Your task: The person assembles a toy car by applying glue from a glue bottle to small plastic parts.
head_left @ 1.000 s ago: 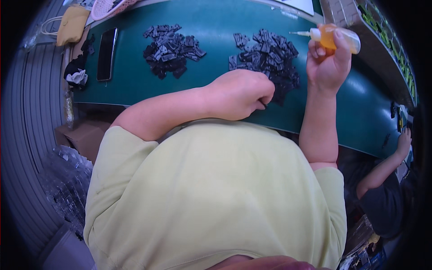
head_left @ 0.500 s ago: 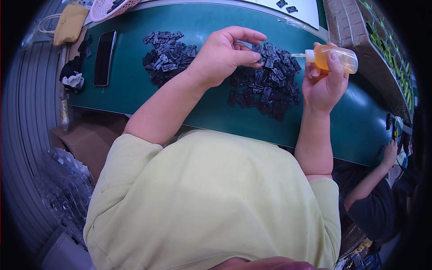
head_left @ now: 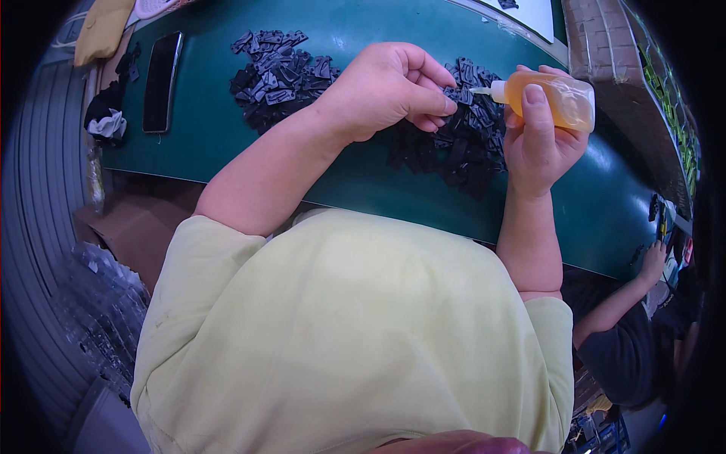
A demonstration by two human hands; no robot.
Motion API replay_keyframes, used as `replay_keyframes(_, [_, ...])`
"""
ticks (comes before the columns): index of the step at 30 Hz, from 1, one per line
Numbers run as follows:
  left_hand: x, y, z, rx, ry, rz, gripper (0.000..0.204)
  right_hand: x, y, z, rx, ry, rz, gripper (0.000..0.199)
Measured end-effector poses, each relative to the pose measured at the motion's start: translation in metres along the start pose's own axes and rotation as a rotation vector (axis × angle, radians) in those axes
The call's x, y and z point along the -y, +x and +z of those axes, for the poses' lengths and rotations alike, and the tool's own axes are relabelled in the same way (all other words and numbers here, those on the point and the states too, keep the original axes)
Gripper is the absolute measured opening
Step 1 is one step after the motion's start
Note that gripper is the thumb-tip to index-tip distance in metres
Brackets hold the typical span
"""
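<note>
A: What's in hand at the green table?

B: The left hand pinches one small black part between fingertips, above the right-hand pile of black parts. The right hand is wrapped around an amber squeeze bottle, nozzle touching that part.

A: So which step?

B: Dosing, I'd judge. Next needs a gentle squeeze and a steady nozzle.
</note>
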State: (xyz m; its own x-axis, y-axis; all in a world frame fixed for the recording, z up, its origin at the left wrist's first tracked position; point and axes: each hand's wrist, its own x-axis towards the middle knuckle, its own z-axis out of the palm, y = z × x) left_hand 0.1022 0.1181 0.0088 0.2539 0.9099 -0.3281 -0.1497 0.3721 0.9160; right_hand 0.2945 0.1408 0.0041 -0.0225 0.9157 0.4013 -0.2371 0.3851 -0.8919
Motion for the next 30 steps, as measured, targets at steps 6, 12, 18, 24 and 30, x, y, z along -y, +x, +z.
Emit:
replay_keyframes(6, [0.0, 0.0, 0.0, 0.001, 0.017, 0.016, 0.025, -0.001, -0.001, 0.0, 0.033, -0.019, 0.0, 0.025])
replay_keyframes(12, [0.0, -0.001, 0.0, 0.008, 0.016, 0.014, 0.025, -0.003, -0.001, -0.001, 0.026, -0.017, 0.002, 0.025])
replay_keyframes(18, [-0.001, -0.002, 0.001, 0.004, 0.036, 0.013, 0.024, -0.007, -0.001, 0.0, 0.037, -0.08, -0.095, 0.024])
replay_keyframes(24, [0.0, 0.0, -0.001, -0.023, 0.037, 0.001, 0.025, 0.007, 0.003, 0.004, -0.105, 0.084, 0.068, 0.026])
replay_keyframes(30, [0.001, 0.002, -0.003, -0.039, -0.021, -0.025, 0.024, 0.008, -0.001, 0.007, 0.012, 0.124, 0.102, 0.025])
